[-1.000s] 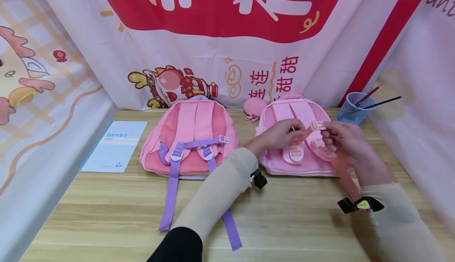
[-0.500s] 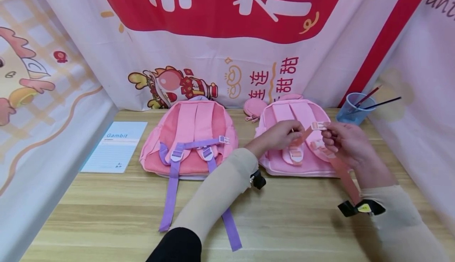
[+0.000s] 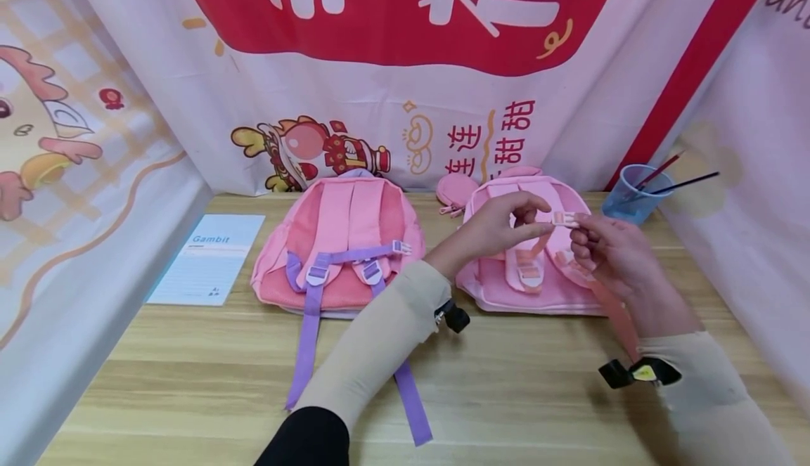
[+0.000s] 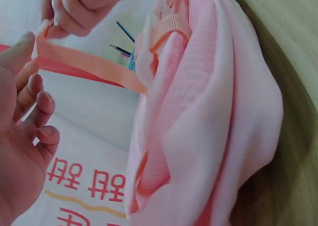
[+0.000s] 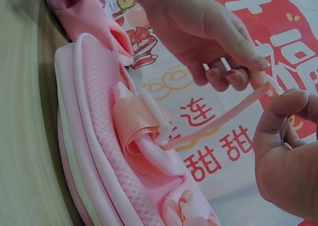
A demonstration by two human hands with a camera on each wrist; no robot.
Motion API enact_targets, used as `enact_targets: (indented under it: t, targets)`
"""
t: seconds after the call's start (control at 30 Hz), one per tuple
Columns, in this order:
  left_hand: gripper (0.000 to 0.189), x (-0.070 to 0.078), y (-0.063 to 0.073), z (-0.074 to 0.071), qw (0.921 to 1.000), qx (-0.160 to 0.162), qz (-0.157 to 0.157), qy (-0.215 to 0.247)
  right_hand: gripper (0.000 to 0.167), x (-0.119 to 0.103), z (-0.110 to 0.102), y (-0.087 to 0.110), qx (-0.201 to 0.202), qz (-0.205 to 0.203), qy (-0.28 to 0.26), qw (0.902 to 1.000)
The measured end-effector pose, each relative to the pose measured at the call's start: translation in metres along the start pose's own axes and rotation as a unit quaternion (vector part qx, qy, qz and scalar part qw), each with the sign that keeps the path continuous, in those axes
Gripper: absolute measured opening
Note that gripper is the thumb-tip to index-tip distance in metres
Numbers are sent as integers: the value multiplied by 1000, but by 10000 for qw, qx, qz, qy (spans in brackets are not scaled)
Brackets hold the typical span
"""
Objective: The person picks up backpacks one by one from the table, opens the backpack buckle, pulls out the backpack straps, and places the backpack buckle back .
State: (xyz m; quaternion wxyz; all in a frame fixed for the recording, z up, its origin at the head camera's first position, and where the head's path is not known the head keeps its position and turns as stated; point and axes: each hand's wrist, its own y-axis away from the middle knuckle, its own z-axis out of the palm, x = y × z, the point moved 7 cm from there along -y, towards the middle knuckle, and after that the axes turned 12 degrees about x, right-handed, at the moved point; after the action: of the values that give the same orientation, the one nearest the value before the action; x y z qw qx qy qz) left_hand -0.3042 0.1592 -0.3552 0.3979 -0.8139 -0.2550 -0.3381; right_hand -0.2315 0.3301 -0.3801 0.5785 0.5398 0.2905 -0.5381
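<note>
At the right, a pink backpack [image 3: 538, 294] lies with its shoulder straps up. Its orange chest strap [image 5: 218, 126] stretches up from the bag to a white plastic buckle [image 3: 563, 219]. My right hand [image 3: 610, 248] pinches the right end of this buckle between thumb and index finger, other fingers curled in. My left hand [image 3: 496, 227] has thumb and index fingertips at the buckle's left end, thumb below, index above; its other fingers [image 4: 42, 104] are loosely bent. In the right wrist view the fingertips of both hands meet around the buckle.
Left of it lies another pink backpack [image 3: 304, 223] with purple straps, one joined across. A Gambit notebook [image 3: 209, 262] is at far left. A blue cup [image 3: 626, 202] with pencils stands back right, and a round pink pouch [image 3: 457, 188] sits between the bags.
My left hand has let its curled grip on the orange strap go and moved up to the buckle, its fingers straighter. The right hand stays on the buckle.
</note>
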Motion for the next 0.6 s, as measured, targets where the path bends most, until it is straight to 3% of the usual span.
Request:
enact_targets:
  t: [0.27,0.4,0.6]
  targets:
    - [25,10,0,-4,9998,48,123,-140,20,6,10,-1,-165,64,-314,9994]
    - [23,9,1,-6,9999,68,55,-85,19,11,11,-2,-241,227,-704,9970]
    - [24,6,2,-6,9999,97,8,-31,19,18,13,-5,-390,337,-833,9952]
